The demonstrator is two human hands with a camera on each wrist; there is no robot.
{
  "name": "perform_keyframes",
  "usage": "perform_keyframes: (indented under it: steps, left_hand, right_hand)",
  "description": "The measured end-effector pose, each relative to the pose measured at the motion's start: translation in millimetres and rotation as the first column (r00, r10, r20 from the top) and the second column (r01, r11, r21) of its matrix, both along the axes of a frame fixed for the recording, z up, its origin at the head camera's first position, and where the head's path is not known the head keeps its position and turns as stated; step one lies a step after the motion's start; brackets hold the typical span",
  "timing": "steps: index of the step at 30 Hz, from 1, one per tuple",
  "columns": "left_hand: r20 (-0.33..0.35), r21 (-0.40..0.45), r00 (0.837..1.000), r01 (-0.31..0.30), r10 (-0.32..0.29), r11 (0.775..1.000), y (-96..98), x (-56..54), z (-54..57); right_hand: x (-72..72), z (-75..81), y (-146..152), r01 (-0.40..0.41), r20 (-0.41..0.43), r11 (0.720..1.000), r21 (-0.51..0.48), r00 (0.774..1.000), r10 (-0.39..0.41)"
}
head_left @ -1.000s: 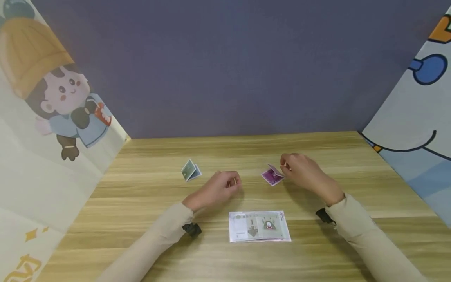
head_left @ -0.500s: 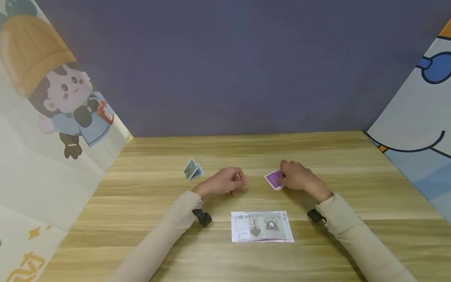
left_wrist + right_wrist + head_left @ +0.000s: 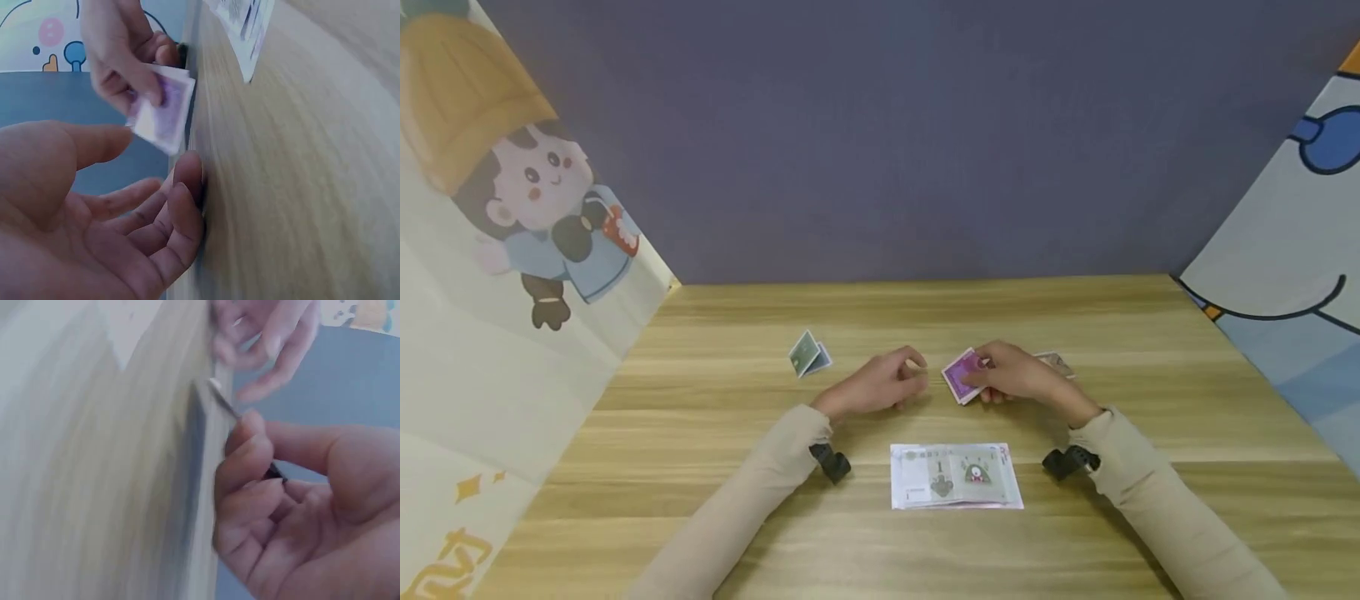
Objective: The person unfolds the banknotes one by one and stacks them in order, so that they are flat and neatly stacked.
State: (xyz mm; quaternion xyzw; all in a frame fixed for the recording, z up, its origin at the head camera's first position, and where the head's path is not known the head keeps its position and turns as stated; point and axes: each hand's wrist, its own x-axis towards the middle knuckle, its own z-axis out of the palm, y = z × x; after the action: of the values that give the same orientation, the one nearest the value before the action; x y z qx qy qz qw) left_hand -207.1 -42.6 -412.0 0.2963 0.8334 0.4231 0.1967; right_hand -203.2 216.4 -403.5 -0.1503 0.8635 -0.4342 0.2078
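Note:
My right hand (image 3: 1022,371) pinches a folded purple banknote (image 3: 958,375) between thumb and fingers, just off the table by the look of the left wrist view. There the folded note (image 3: 172,115) shows its pale border, a little blurred; in the right wrist view only its thin edge (image 3: 224,403) shows. My left hand (image 3: 876,385) is close by on the left, holding nothing. Its thumb and fingers are spread apart and loosely bent, low over the table. A gap separates it from the purple note.
Flat banknotes (image 3: 957,477), a "1" note on top, lie in front between the arms. A folded green and blue note (image 3: 808,356) stands tented at back left. Behind my right hand lies a brownish note (image 3: 1056,363), partly hidden. A dark panel (image 3: 895,142) closes the table's far edge.
My right hand has taken hold of the purple note and moved it left, uncovering the brownish note. My left hand has moved slightly right and its fingers have spread.

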Motion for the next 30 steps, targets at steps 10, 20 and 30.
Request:
perform_keyframes:
  steps: [10, 20, 30]
  left_hand:
    - [0.06, 0.201, 0.997, -0.065, 0.054, 0.977, 5.0, -5.5, -2.9]
    - [0.085, 0.339, 0.993, -0.102, 0.077, 0.935, -6.9, -9.7, 13.4]
    - [-0.011, 0.302, 0.997, -0.069, 0.076, 0.951, -3.9, -9.4, 17.6]
  right_hand:
    - [4.9, 6.9, -16, -0.01, 0.052, 0.975, -0.221, 0.998, 0.022]
    - [2.1, 6.5, -14, -0.04, 0.263, 0.771, -0.635, 0.928, 0.264]
    - [7.4, 8.4, -19, 0.027, 0.313, 0.712, -0.702, 0.909, 0.274]
